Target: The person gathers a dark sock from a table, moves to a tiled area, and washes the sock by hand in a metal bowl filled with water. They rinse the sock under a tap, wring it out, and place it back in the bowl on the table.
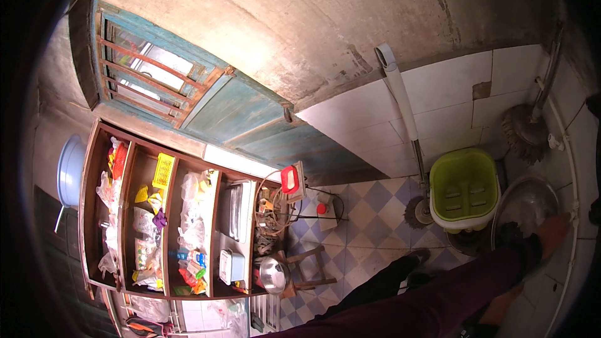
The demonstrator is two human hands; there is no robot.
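My left hand, below a dark purple sleeve, is at the right beside a round metal basin and close to the tiled wall. Its fingers blend into the dim wall, so whether it holds anything is unclear. Dark cloth-like material shows inside the basin. My right hand is lower in the picture, partly covered by the left arm; its fingers are hidden. A green and white mop bucket stands on the floor just left of the basin.
A pale-handled mop leans on the wall. Another mop hangs in the corner near a white pipe. A wooden shelf full of bags and containers stands left, with a small wooden stool and a red-capped jug nearby.
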